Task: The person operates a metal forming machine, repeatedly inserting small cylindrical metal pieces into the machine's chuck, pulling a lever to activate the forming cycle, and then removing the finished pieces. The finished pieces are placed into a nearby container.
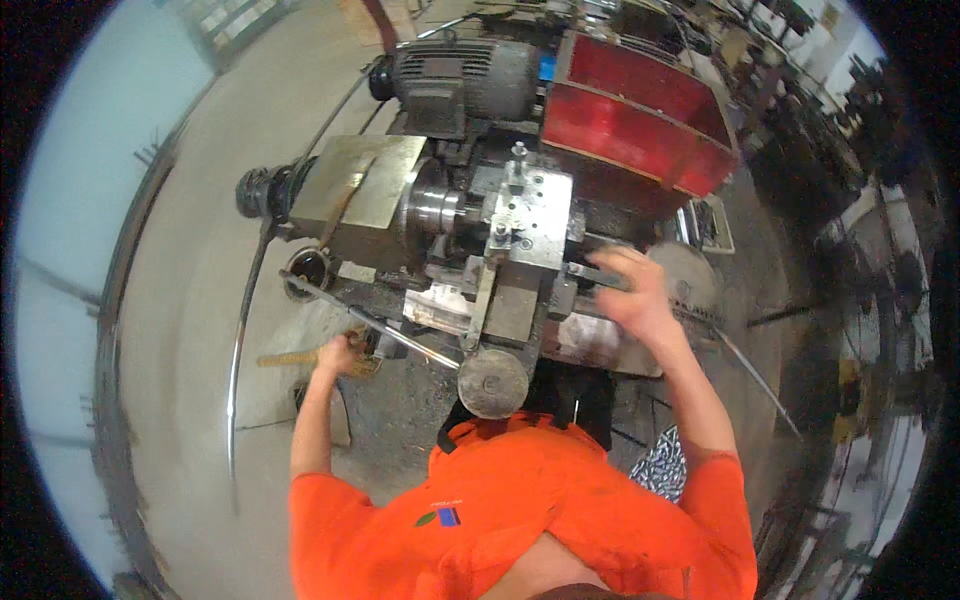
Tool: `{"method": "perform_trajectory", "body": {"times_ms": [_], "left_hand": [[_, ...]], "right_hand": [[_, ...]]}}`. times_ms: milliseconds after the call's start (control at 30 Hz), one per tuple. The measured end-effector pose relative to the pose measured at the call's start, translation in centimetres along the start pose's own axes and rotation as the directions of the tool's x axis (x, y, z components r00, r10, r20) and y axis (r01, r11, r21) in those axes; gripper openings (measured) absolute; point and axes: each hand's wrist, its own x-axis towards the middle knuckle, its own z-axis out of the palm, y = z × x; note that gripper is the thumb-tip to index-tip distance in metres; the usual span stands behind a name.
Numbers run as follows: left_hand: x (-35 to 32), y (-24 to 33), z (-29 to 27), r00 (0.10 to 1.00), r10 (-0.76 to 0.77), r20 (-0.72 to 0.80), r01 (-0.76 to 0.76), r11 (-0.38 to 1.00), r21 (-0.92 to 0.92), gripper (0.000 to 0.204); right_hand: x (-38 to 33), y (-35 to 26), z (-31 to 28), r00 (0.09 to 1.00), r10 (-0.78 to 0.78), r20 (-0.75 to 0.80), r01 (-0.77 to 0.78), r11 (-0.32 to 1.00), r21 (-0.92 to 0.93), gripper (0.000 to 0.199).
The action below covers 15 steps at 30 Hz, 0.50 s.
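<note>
A small machine like a lathe stands before me. Its bright metal spindle (437, 210) faces a silvery block with bolts (535, 218). My right hand (638, 297) is at the right of that block, fingers curved and apart, slightly blurred, close to a short metal lever (592, 273). Whether it touches the lever is unclear. My left hand (340, 354) is closed, low on the left, at a yellowish-brown strip (288, 359). The fingers hide what they grip. A long metal rod (385, 328) slants between the left hand and a round grey disc (493, 384) near my waist.
An electric motor (465, 78) sits at the back, with a red open-topped box (640, 125) to its right. A flat metal cover (360, 180) lies left of the spindle. A round cup (306, 272) stands below it. Small shiny metal parts (661, 466) are heaped at my right side.
</note>
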Motion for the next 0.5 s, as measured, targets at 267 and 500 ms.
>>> {"method": "perform_trajectory", "body": {"times_ms": [267,500], "left_hand": [[-11.6,-3.5,-17.6,0.653,-0.088,-0.752,0.067,0.996,-0.059,0.031],[-13.9,-11.4,-10.0,0.511,-0.546,-0.664,0.482,0.822,-0.305,0.070]], "right_hand": [[12.5,-3.0,12.6,0.931,-0.030,0.364,0.116,0.969,-0.218,0.026],[13.7,-3.2,13.8,0.898,0.038,0.438,0.066,0.974,-0.218,0.023]]}}
